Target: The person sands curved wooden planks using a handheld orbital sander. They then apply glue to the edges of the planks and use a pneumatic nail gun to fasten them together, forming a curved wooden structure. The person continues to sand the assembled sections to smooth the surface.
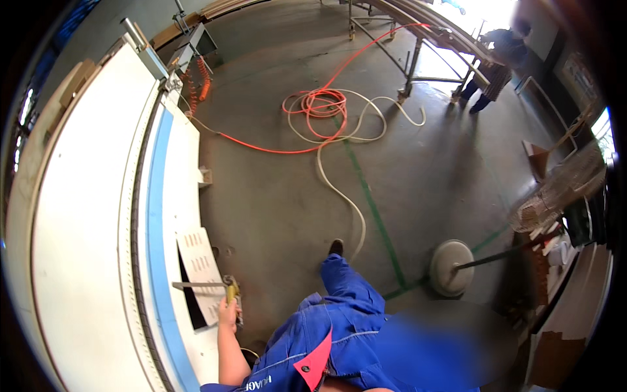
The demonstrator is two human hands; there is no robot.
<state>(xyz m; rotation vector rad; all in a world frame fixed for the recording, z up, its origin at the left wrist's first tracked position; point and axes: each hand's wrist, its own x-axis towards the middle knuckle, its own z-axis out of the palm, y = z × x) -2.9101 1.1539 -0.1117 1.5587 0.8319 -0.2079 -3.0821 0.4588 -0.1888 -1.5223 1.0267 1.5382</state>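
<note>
At the lower left my left hand [228, 314] is closed round a yellow-handled tool [231, 291]. A flat grey bar [199, 285] sticks out leftward from beside the handle; whether it belongs to the tool I cannot tell. The bar crosses in front of a white slotted panel [196, 256] on the side of a long white machine [81, 215]. Next to that panel a dark gap [191, 304] shows. My right hand is out of view.
Red and pale hoses [320, 104] lie coiled on the grey floor. Behind them stands a wheeled rack [418, 49] bearing long boards, with a person [499, 62] beside it. A round stand base [452, 268] is at my right, near a wrapped bundle [562, 189].
</note>
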